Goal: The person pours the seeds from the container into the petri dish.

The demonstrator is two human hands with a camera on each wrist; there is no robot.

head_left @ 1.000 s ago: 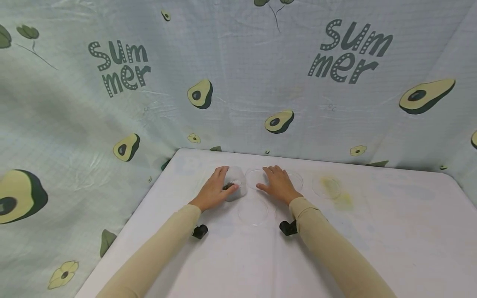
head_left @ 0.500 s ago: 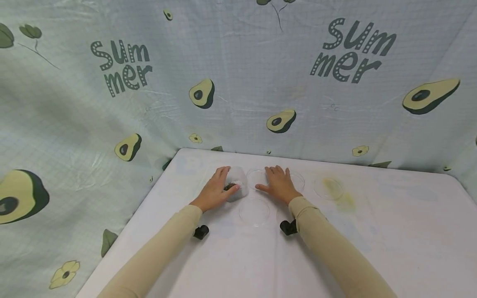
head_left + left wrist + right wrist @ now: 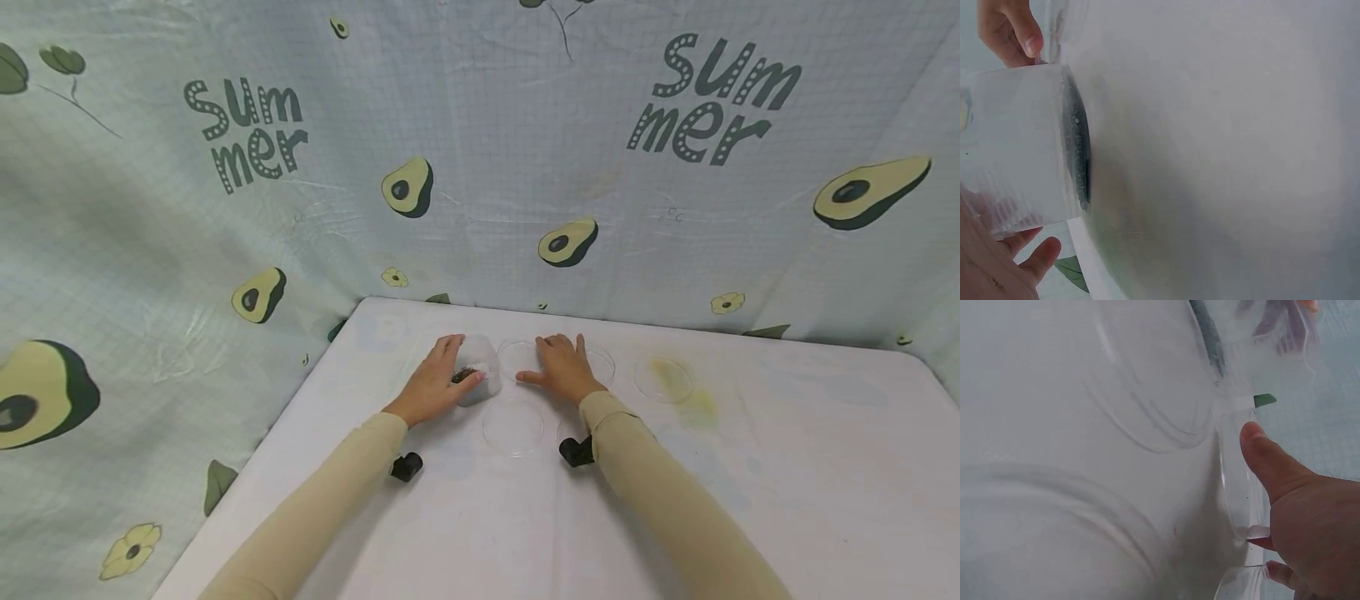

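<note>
My left hand (image 3: 432,383) curls round a clear plastic container (image 3: 486,367) with small dark grains in its bottom. The container stands upright; the dark layer (image 3: 1077,144) shows low inside it in the left wrist view. Just to the right, my right hand (image 3: 562,372) rests over the edges of two shallow clear dishes, a left one (image 3: 515,357) and a right one (image 3: 602,364). In the right wrist view the thumb (image 3: 1266,459) stretches out over the left dish, while other fingertips touch the dish rims and are partly hidden.
Nearer the person lies another clear dish (image 3: 513,428), with one more beside the right wrist, partly covered. A further clear dish (image 3: 663,380) sits to the right, by a yellow stain (image 3: 697,407) on the white tablecloth (image 3: 795,450). A printed curtain (image 3: 480,133) hangs behind.
The head view has shifted very slightly. The right wrist has moved a little; both hands otherwise stay where they were, the left one still holding the container.
</note>
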